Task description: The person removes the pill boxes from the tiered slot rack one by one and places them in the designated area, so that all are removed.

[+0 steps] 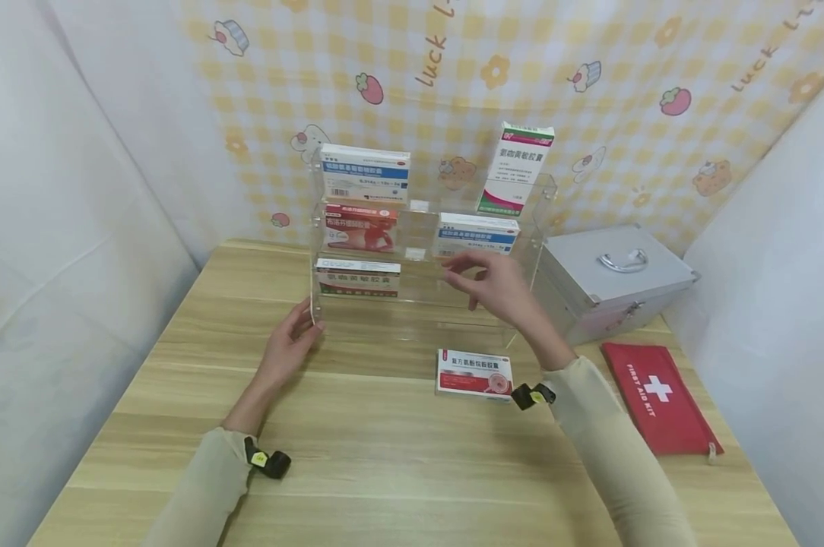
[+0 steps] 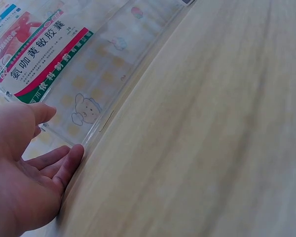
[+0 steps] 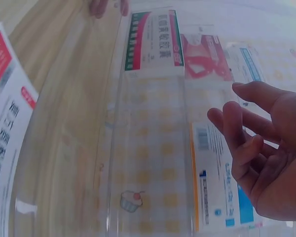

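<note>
A clear acrylic display rack stands on the table with medicine boxes on its three tiers. My right hand hovers before the right side, fingers loosely bent and nothing in them, close by a blue-and-white box on the middle tier. At the rack's lower left edge, my left hand touches the side panel with relaxed fingers. A white-and-green box lies on the bottom tier near it. Above that are a red box and another blue-and-white box. One tall box stands upright at top right.
Flat on the table, in front of the rack, lies a red-and-white medicine box. To the right sit a silver case with a handle and a red first aid pouch. A yellow checked curtain hangs behind.
</note>
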Demonstrator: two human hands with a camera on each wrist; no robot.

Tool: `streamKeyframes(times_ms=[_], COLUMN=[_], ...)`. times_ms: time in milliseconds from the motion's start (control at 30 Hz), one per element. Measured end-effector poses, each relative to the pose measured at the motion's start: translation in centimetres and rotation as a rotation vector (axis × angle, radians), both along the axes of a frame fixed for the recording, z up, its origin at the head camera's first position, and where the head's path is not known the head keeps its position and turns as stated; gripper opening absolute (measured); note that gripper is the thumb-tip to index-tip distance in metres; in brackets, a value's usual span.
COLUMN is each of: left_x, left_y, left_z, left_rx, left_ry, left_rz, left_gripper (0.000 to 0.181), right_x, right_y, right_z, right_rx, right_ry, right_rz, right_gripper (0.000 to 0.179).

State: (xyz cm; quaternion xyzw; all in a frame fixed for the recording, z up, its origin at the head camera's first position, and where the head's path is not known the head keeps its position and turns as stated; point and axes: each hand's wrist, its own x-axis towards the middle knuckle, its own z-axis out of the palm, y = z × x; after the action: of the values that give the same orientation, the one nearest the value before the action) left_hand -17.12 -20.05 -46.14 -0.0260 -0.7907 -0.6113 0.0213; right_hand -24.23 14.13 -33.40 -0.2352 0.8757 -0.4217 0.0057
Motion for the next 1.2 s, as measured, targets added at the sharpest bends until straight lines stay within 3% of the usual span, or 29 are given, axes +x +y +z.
streamKeyframes(times_ms=[467, 1033, 1200], left_x=[-0.2, 0.2, -0.1], left_y=[0.0, 0.0, 0.0], left_z=[-0.2, 0.1, -0.4], left_rx=[0.001, 0.008, -0.001], left_ry=[-0.009, -0.012, -0.002], left_rz=[0.008, 0.011, 0.016], left_gripper=[0.059, 0.059, 0.059], right_x=[-2.2, -3.1, -3.3], right_y=[-3.8, -5.9, -6.3], right_z=[-0.4, -1.1, -1.3], right_rx=[0.017, 0.046, 0.061], right_ry=[-0.043, -0.117, -0.118], right_rz=[0.033, 0.053, 0.076], right_gripper=[0.032, 0.037, 0.038])
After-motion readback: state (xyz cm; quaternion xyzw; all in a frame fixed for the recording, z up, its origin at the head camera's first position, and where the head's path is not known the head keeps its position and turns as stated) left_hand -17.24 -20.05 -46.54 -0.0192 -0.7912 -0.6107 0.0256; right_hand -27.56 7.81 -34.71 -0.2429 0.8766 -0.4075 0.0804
